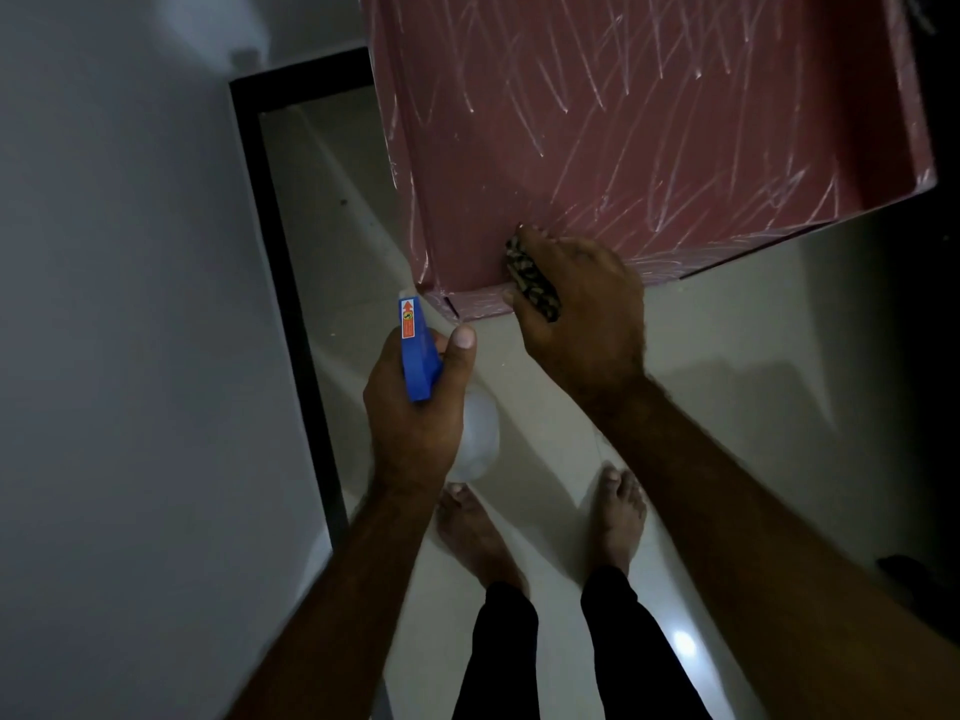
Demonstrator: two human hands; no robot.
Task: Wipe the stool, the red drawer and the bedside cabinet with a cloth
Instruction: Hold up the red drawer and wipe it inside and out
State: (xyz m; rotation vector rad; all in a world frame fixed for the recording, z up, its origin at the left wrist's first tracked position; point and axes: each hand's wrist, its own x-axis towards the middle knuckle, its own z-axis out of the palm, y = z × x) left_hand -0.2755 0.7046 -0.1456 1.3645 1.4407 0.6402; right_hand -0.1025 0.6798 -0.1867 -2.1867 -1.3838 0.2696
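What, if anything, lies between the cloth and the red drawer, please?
Nothing visible does: the right hand presses the cloth onto the red drawer; the left hand holds the spray bottle aside.

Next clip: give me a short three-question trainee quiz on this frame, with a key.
1. True or false: the left hand grips a spray bottle with a blue head.
2. The right hand presses the patterned cloth against: A) the floor tiles, B) the near edge of the red drawer, C) the grey wall.
3. Fill in: the red drawer's surface is covered with whitish ____ marks.
Key: 1 true; 2 B; 3 scribble.
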